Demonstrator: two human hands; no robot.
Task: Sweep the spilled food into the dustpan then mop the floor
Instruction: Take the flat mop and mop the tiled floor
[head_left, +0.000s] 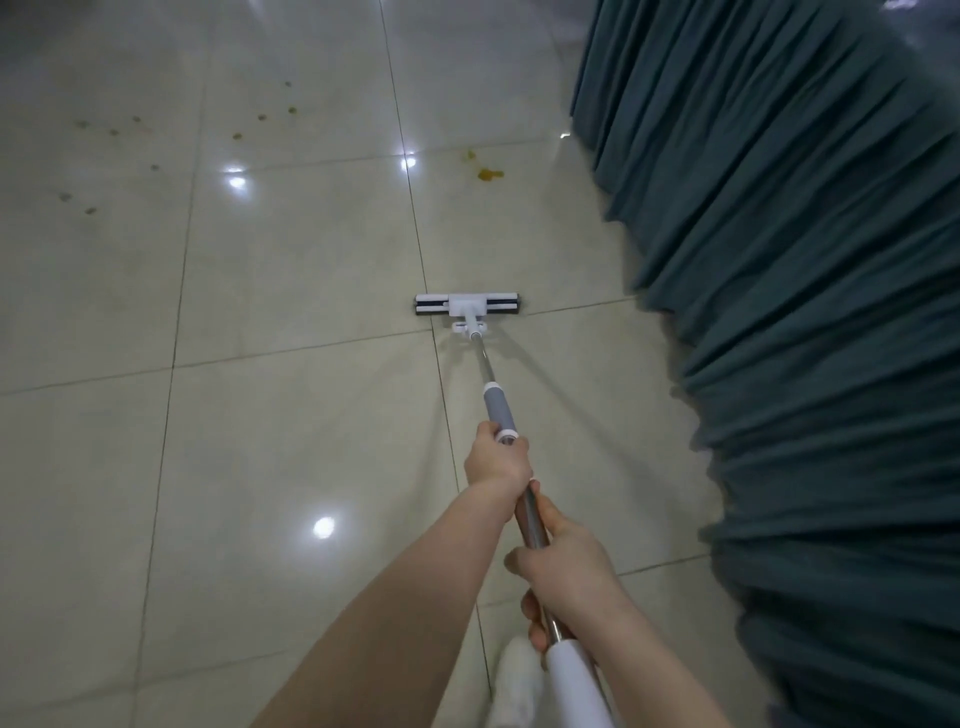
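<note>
A mop with a white and black flat head (468, 305) rests on the pale tiled floor (291, 291), its metal pole running back towards me. My left hand (496, 462) grips the pole just below the grey sleeve (500, 410). My right hand (563, 566) grips the pole lower down, above the white end grip (576, 680). An orange-yellow stain (488, 174) lies on the floor beyond the mop head. Several small brownish spots (236, 136) are scattered farther left.
A dark teal pleated curtain (810, 312) hangs along the whole right side, close to the mop and my arms. A white shoe or slipper (514, 686) shows at the bottom. Ceiling lights reflect off the glossy tiles.
</note>
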